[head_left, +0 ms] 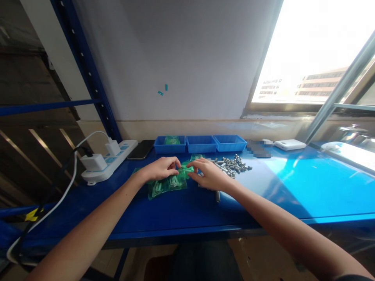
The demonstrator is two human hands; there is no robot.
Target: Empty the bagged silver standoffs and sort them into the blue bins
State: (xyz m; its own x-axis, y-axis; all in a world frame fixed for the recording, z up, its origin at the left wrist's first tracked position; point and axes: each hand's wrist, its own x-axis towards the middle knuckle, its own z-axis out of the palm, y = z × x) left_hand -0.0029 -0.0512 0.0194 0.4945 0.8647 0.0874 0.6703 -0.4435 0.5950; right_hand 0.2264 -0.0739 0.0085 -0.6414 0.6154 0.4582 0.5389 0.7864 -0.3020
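Note:
My left hand (161, 169) and my right hand (208, 174) face each other over the blue table, fingertips pinched at a small green plastic bag (185, 170) between them. Just below and left of it lie more green see-through bags (166, 186) with pale metal pieces inside. Beyond my right hand spreads a pile of loose bolts and screws (236, 164). A single metal cylinder (217, 196) pokes out beneath that hand. What lies under my palms is hidden.
Three blue bins (201, 147) line the wall; the left one holds a green bag (172, 140). At left are a black phone (141, 150) and a white power strip (101, 173) with trailing cables. A white box-shaped device (290, 144) sits at right, near the window.

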